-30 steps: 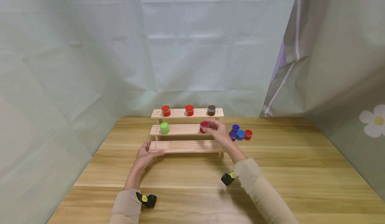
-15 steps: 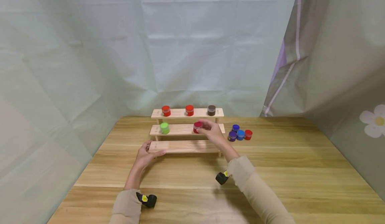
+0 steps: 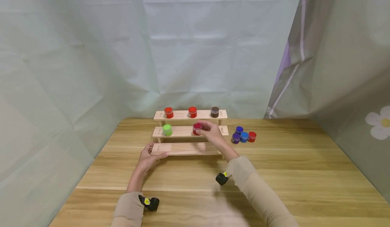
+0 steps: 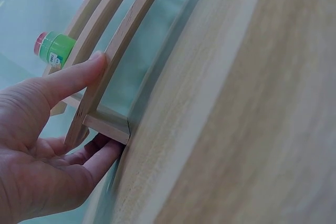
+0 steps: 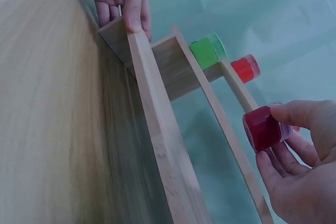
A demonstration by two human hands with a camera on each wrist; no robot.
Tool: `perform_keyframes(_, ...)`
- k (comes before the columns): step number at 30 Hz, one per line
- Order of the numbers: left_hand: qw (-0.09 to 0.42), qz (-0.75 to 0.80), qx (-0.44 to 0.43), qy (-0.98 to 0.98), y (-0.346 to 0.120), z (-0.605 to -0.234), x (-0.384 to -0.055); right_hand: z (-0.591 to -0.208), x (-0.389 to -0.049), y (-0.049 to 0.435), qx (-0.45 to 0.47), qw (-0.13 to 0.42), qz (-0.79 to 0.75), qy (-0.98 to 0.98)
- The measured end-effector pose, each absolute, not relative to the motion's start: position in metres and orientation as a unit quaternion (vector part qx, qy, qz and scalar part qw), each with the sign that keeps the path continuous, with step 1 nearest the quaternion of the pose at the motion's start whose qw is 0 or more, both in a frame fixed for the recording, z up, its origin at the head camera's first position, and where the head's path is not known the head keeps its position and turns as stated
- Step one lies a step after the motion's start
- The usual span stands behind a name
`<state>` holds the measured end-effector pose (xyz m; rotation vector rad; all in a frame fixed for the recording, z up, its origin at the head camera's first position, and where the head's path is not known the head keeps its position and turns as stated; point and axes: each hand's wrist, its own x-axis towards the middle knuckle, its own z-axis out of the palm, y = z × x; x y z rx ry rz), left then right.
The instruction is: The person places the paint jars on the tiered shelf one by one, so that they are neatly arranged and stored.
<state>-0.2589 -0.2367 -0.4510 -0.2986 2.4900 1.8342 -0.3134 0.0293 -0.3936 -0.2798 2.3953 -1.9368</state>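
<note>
A three-step wooden rack stands on the table. My left hand grips the left end of its lowest step, thumb along the front edge and fingers curled around the end, as the left wrist view shows. My right hand pinches a dark red paint jar between thumb and fingers, at the middle of the middle step. On that same step, a light green jar sits near the left end. The top step bears two red jars, one on the left and one in the centre, and a dark brown jar.
Right of the rack, on the wooden table, is a cluster of jars: a dark blue one, a purple one, a blue one and a red one. Pale cloth hangs behind.
My right hand has carried the dark red jar leftward along the middle step, from its right part to the middle. The left hand keeps its grip on the rack.
</note>
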Motion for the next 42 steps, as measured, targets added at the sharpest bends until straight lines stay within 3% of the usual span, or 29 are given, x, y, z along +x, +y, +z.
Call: perform_keyframes(42,0.03,0.604,-0.102,0.79,-0.237,-0.451,-0.259,-0.4,-0.323,0.019,-0.109,0.036,-0.631,0.767)
